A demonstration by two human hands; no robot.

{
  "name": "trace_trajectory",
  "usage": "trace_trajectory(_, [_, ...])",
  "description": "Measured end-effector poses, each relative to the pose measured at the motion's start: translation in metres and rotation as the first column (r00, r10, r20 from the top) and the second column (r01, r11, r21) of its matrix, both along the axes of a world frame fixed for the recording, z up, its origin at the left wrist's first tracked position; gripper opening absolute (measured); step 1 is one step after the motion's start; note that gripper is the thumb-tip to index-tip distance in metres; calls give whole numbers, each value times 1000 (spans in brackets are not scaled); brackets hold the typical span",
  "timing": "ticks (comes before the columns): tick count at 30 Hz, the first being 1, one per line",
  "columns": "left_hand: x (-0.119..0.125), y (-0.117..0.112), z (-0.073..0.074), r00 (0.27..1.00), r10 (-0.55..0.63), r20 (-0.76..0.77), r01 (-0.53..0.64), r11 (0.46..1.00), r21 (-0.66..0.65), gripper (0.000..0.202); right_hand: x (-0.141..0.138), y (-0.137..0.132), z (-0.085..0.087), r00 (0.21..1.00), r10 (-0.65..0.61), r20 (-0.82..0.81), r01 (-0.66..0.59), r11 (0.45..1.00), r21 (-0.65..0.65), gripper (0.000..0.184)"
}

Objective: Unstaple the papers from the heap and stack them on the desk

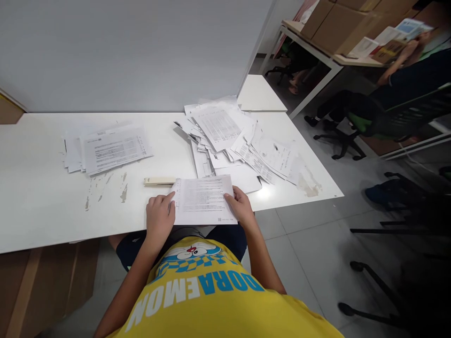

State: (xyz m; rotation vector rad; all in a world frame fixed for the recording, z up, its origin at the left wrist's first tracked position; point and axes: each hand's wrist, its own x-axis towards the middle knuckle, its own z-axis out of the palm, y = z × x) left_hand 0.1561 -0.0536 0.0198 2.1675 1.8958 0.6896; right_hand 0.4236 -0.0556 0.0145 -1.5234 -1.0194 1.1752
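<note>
A printed sheet of paper (203, 199) lies at the near edge of the white table (42, 197), partly overhanging it. My left hand (160, 217) grips its left edge with fingers curled. Gripping the sheet's right edge is my right hand (241, 205). A cream stapler (159, 181) lies on the table just beyond my left hand, apart from it. A loose heap of printed papers (234, 138) spreads behind and to the right of the sheet. A neater stack of papers (109, 149) sits at the left of the table.
A grey partition wall (123, 51) backs the table. A second white table (259, 94) adjoins at the back right. Office chairs (355, 126) and a person seated at a desk with cardboard boxes (338, 21) are at the right. A cardboard box (38, 281) stands under the table's left.
</note>
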Motion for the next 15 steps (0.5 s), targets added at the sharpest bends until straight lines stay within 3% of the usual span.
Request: trace_trajectory(15, [2,2,3,995,-95,-11,95,994,-45,33,6,-8,11,994,-35,-107,31,999,-36,41])
